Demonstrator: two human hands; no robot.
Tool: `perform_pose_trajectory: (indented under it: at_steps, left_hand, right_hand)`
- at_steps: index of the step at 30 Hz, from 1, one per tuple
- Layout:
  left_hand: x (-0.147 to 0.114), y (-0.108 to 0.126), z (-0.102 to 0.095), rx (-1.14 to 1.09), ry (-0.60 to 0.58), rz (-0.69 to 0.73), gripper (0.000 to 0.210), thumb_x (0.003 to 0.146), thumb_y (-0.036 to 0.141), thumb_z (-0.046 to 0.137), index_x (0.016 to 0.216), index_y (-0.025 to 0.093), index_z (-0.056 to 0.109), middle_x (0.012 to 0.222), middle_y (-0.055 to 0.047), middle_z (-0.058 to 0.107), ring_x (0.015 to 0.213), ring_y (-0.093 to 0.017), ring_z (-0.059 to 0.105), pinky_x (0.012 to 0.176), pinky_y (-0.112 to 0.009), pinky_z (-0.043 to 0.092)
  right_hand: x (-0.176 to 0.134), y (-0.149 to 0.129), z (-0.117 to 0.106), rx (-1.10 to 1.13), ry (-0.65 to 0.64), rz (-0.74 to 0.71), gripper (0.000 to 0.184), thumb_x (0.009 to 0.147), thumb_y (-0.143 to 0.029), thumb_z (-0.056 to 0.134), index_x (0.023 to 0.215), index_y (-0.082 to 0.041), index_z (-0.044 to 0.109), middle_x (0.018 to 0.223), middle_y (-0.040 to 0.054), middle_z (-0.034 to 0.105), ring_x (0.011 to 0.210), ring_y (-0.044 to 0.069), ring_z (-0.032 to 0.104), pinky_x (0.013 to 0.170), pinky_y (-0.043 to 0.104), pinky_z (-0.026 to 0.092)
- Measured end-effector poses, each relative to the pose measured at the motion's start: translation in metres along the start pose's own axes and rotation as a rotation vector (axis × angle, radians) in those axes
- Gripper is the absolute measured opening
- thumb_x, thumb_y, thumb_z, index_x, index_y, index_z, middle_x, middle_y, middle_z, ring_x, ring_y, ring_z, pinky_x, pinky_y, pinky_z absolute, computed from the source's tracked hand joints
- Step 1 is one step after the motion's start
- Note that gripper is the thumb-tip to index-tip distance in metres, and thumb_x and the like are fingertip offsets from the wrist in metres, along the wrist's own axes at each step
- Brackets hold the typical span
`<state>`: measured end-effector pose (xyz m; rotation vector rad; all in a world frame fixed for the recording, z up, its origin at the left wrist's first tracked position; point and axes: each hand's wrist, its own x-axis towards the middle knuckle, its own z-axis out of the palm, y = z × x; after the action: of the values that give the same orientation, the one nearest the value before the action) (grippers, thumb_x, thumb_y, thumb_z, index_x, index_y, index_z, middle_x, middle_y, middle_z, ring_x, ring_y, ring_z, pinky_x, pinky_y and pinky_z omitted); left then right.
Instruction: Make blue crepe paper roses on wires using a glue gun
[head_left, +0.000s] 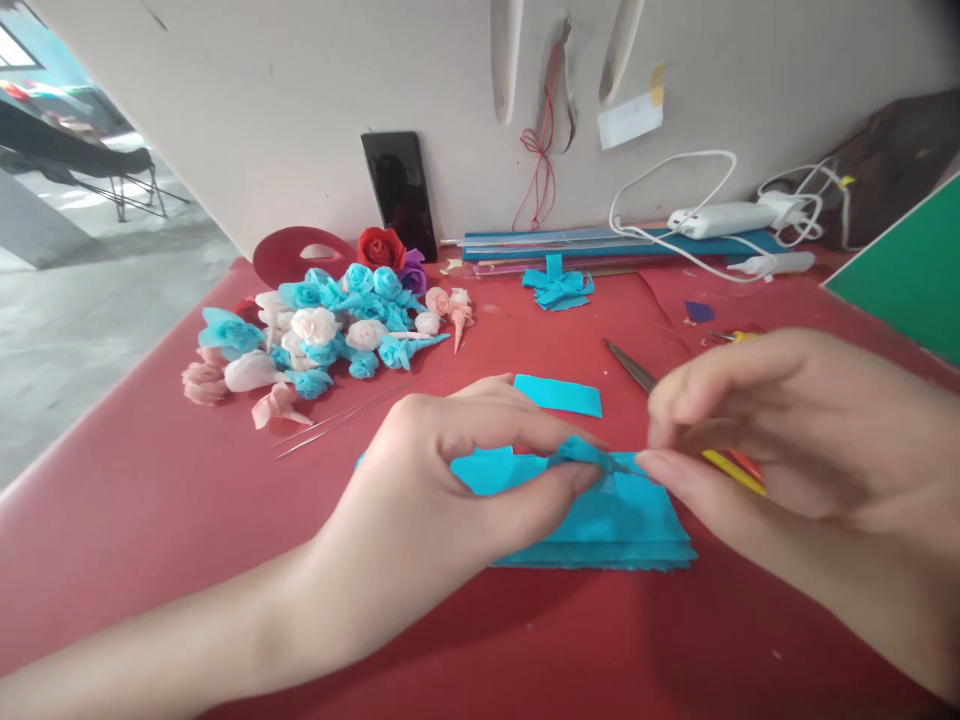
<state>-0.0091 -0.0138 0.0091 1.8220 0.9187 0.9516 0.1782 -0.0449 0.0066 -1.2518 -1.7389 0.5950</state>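
Observation:
Between the thumb and fingers of my left hand (450,480) is a small rolled blue crepe paper flower (581,450). Its thin twisted tail points right, into the closed thumb and finger of my right hand (787,480). Both hands hover over a stack of blue crepe paper sheets (615,530), partly hidden by my left hand. A single cut blue strip (559,396) lies just behind the stack. Scissors (628,364) with red and yellow handles lie partly under my right hand.
A pile of blue, white and pink paper flowers (322,325) lies at the left, with thin wires (341,420) before it. Behind are a phone (400,190) leaning on the wall, blue scraps (559,288), paper rolls (540,245) and a white power strip (724,220) with cables.

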Motion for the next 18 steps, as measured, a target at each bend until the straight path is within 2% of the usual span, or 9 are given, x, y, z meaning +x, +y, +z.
perform_pose_trajectory:
  at_steps: [3,7,13,15,18]
  left_hand:
    - [-0.0010,0.0005,0.0004,0.009,0.005,0.026,0.012,0.072,0.010,0.068,0.074,0.022,0.072,0.071,0.007,0.070,0.070,-0.007,0.063,0.065,-0.011,0.052]
    - [-0.0018,0.0016,0.0013,0.000,-0.008,0.034,0.015,0.071,0.006,0.067,0.077,0.018,0.073,0.071,0.005,0.071,0.071,-0.009,0.063,0.065,-0.015,0.053]
    - [-0.0027,0.0003,0.0020,0.076,-0.007,0.141,0.012,0.073,0.006,0.066,0.074,0.016,0.072,0.069,0.004,0.071,0.068,-0.009,0.061,0.073,-0.020,0.050]
    - [-0.0027,-0.0011,0.0024,0.089,-0.019,0.134,0.011,0.074,0.007,0.065,0.074,0.016,0.071,0.068,0.004,0.071,0.067,-0.009,0.060,0.072,-0.021,0.050]
    - [-0.0023,-0.0027,0.0029,0.062,-0.045,0.074,0.011,0.074,0.008,0.065,0.075,0.018,0.071,0.071,0.004,0.070,0.069,-0.010,0.060,0.069,-0.022,0.050]
  right_hand:
    - [0.0035,-0.0006,0.0011,0.175,-0.112,0.185,0.015,0.076,-0.028,0.065,0.077,-0.029,0.050,0.073,-0.0058,0.052,0.063,0.007,0.056,0.051,0.009,0.050]
    - [0.0013,-0.0031,0.0043,0.245,-0.115,0.292,0.020,0.071,-0.022,0.067,0.077,-0.028,0.049,0.076,-0.0051,0.050,0.067,0.008,0.053,0.054,0.009,0.049]
    - [-0.0009,-0.0054,0.0098,0.279,-0.103,0.292,0.019,0.072,-0.016,0.063,0.075,-0.028,0.048,0.075,-0.0068,0.052,0.068,0.007,0.051,0.057,0.008,0.048]
    - [-0.0010,-0.0047,0.0101,0.281,-0.094,0.272,0.018,0.074,-0.018,0.063,0.075,-0.027,0.048,0.075,-0.0066,0.052,0.067,0.007,0.052,0.056,0.008,0.047]
    - [-0.0004,-0.0020,0.0082,0.259,-0.153,0.224,0.017,0.077,-0.020,0.062,0.076,-0.027,0.047,0.073,-0.0073,0.051,0.062,0.005,0.052,0.054,0.007,0.047]
